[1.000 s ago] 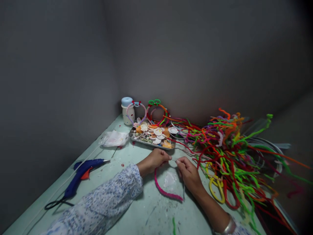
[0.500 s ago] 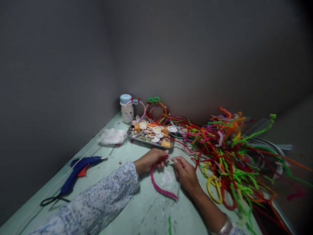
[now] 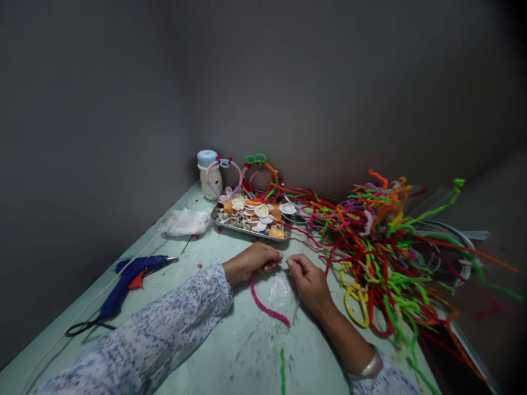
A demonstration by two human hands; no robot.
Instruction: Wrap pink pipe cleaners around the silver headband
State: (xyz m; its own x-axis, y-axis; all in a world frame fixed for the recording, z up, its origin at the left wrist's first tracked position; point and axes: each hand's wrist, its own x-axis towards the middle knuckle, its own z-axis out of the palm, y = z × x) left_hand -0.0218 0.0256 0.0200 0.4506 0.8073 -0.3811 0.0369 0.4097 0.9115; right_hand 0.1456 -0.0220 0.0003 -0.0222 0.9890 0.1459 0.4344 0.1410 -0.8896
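Note:
My left hand point(image 3: 261, 259) is closed in a pinch, and a bright pink pipe cleaner point(image 3: 263, 307) hangs from it in a curve over the table. Just to its right, my right hand point(image 3: 307, 278) pinches a thin grey wire point(image 3: 284, 260) in the narrow gap between the fingertips. Below the right hand a faint thin strand point(image 3: 296, 310) runs down; whether it belongs to the same wire I cannot tell. A small clear plastic piece point(image 3: 279, 289) lies under the hands. Nearer me is a short green pipe cleaner point(image 3: 282, 370).
A metal tray point(image 3: 247, 233) of shells stands behind my hands, with decorated headbands point(image 3: 224, 181) and a white jar point(image 3: 211, 181) at the back. Left lie a blue glue gun point(image 3: 127, 280) and a plastic bag point(image 3: 187, 222). Tangled pipe cleaners point(image 3: 370, 236) and yellow-handled scissors point(image 3: 357, 307) fill the right.
The right hand has shifted slightly left and up in view, its fingertips still on the wire. The whole scene sits a little higher and further left.

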